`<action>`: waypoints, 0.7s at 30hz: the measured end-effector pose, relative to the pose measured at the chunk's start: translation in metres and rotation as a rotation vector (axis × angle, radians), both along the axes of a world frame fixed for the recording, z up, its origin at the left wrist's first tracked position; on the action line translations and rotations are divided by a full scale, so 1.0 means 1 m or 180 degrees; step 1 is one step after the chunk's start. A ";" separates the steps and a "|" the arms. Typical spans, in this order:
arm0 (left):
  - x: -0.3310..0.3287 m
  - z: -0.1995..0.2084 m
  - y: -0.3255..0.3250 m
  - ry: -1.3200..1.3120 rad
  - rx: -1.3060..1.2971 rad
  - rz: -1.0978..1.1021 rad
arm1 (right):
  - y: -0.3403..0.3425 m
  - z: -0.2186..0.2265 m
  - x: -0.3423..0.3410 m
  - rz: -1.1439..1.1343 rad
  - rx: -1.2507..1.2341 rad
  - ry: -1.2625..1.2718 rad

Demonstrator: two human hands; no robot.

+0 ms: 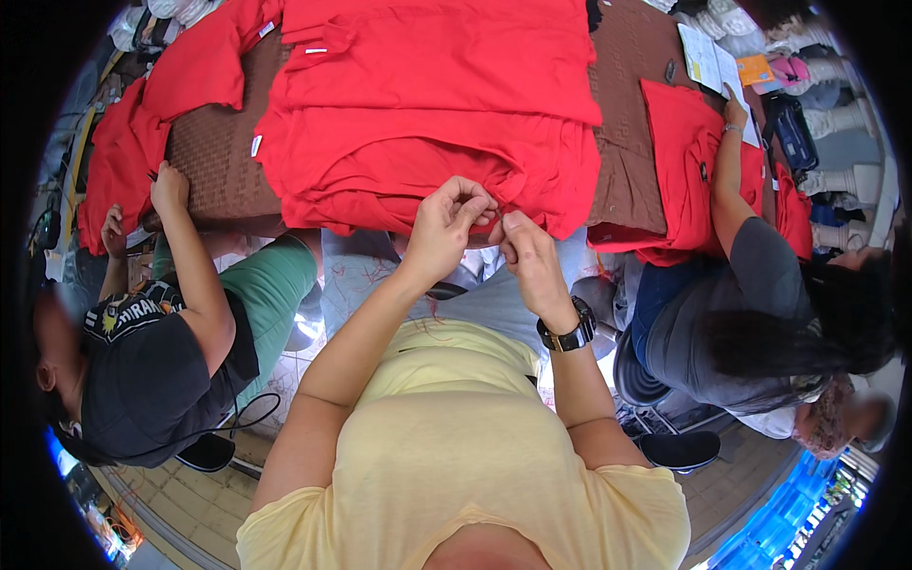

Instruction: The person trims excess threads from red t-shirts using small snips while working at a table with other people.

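Just in front of the near edge of a red garment pile point(427, 133), my two hands meet, fingertips almost touching. My left hand point(442, 226) is closed in a pinch, thumb against the fingers. Closed as well, my right hand point(534, 261) pinches from the other side, with a dark watch on its wrist. A small, thin dark thing shows between the fingertips, too small to name. The top garment lies in loose folds behind my hands, its opening bunched up. A white label point(256, 145) sticks out at the pile's left edge.
A brown textured cloth point(228, 161) covers the table. On the left, a co-worker's hands point(169, 187) are at other red garments point(123, 157). To the right, another co-worker reaches over a red stack point(689, 142) to an open notebook point(711, 59). Red thread bits lie on my lap.
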State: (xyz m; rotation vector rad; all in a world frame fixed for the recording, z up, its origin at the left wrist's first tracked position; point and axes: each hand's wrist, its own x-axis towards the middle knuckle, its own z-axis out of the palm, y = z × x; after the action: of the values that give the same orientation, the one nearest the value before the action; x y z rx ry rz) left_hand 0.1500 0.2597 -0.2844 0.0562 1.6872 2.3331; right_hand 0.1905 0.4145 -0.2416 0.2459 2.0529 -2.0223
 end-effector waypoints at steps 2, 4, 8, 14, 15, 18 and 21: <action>0.000 0.000 -0.001 0.0042 -0.0060 -0.0071 | 0.000 -0.013 0.000 0.0072 0.0300 0.0279; 0.000 -0.001 -0.003 0.0108 -0.0121 -0.0150 | 0.001 -0.017 -0.003 0.0018 0.0302 0.0112; 0.001 -0.003 -0.005 0.0046 -0.0099 -0.0183 | 0.000 -0.023 -0.009 -0.0018 0.0360 0.0107; 0.001 -0.003 -0.003 0.0100 -0.0079 -0.0100 | 0.004 -0.027 -0.013 -0.0027 0.0378 0.0041; 0.001 -0.004 -0.004 0.0107 -0.0072 -0.0111 | 0.004 -0.026 -0.013 -0.0001 0.0367 0.0048; 0.001 -0.004 -0.005 0.0129 -0.0108 -0.0169 | 0.004 -0.025 -0.014 0.0054 0.0388 0.0199; 0.002 0.003 -0.004 0.0147 -0.0049 -0.0252 | 0.005 -0.030 -0.014 0.0132 0.0230 0.0203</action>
State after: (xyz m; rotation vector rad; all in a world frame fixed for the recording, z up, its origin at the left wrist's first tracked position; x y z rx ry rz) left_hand 0.1524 0.2553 -0.2810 0.1720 1.6923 2.2774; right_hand 0.1760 0.4194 -0.2714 0.1524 2.1536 -1.9585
